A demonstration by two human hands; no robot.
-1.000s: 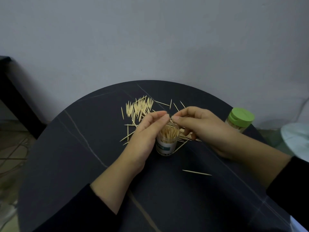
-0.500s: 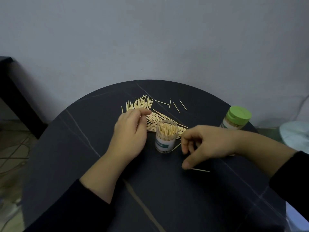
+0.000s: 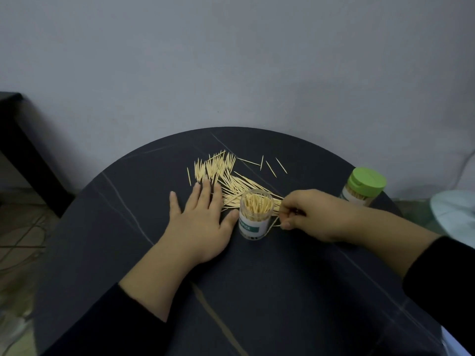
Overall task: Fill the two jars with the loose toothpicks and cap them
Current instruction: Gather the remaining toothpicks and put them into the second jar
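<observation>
An uncapped clear jar (image 3: 254, 217) stands mid-table, packed with upright toothpicks. Behind it and to its left lies a heap of loose toothpicks (image 3: 221, 173). My left hand (image 3: 200, 222) lies flat on the table left of the jar, fingers straight, fingertips on the edge of the heap. My right hand (image 3: 305, 214) is just right of the jar, its curled fingers pinching a toothpick (image 3: 273, 223) near the jar's base. A second jar (image 3: 362, 187) with a green cap on stands at the right edge of the table.
The round dark table (image 3: 257, 291) stands against a pale wall. A few stray toothpicks (image 3: 270, 167) lie behind the heap. A pale round object (image 3: 455, 211) is beyond the table's right edge. Dark furniture (image 3: 15, 134) stands at the left.
My left hand has gone from the jar's mouth to lying flat at the heap. My right hand dropped to the single toothpick in front, picked it up and moved back beside the jar.
</observation>
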